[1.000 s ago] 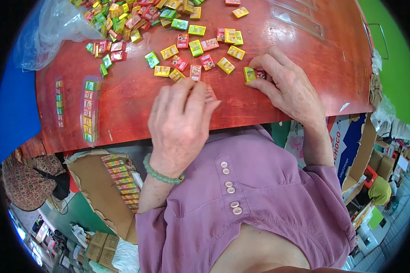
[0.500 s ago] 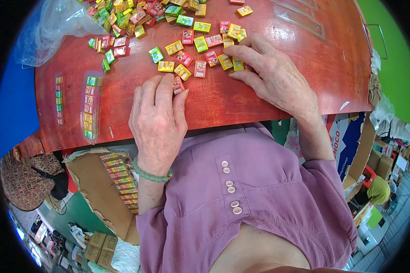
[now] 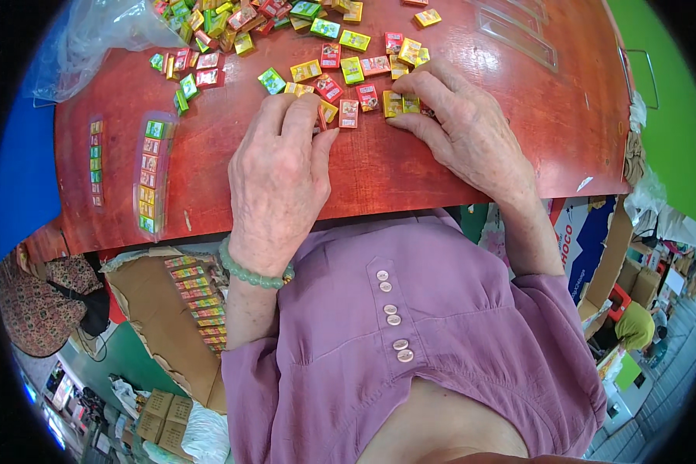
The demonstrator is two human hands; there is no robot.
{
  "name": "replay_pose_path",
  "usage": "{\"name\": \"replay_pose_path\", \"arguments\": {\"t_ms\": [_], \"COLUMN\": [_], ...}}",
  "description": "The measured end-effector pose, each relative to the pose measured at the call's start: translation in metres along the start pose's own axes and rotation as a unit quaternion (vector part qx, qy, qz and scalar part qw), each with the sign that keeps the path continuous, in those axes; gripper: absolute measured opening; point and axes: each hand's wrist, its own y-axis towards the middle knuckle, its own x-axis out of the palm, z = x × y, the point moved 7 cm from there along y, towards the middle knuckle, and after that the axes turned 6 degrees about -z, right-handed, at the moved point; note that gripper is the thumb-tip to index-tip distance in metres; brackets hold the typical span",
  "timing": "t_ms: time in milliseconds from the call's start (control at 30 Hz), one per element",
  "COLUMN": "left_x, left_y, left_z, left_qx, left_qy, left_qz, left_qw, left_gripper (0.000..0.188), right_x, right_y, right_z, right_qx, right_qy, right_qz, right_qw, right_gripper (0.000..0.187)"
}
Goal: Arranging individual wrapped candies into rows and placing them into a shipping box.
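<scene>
now both hands gather small candy packets (image 3: 349,113) on the red bench (image 3: 456,166): left hand (image 3: 278,182) fingers curled over some, right hand (image 3: 460,124) pinching yellow ones (image 3: 400,103); next likely calls for lining them up.

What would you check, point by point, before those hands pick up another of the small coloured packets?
1. Left hand on the table, fingers among the small packets: ok.
2. Right hand touching yellow packets: ok.
3. Whether either hand already holds a packet: cannot tell.
4. Loose packets within reach: ok.
5. Filled clear tray lying apart from both hands: ok.
</scene>
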Motion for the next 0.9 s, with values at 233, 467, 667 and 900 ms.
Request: {"name": "replay_pose_path", "arguments": {"t_ms": [233, 467, 667, 900], "left_x": [-0.003, -0.007, -0.008, -0.005], "left_y": [-0.003, -0.003, 0.005, -0.003], "left_z": [0.006, 0.001, -0.001, 0.007], "left_qx": [0.005, 0.001, 0.006, 0.061], "left_qy": [0.015, 0.045, 0.025, -0.015], "left_qz": [-0.009, 0.017, -0.025, -0.069], "left_qw": [1.0, 0.999, 0.999, 0.996], "left_gripper": [0.031, 0.03, 0.026, 0.025], "right_x": [-0.003, 0.002, 0.003, 0.003], "right_y": [0.011, 0.017, 0.014, -0.007], "right_z": [-0.007, -0.014, -0.017, -0.014], "right_qx": [-0.026, -0.031, -0.06, -0.033], "right_qy": [-0.024, -0.063, -0.085, -0.106], "right_qz": [0.003, -0.011, -0.009, -0.031], "right_qw": [0.999, 0.997, 0.995, 0.993], "right_gripper": [0.038, 0.041, 0.034, 0.031]}}
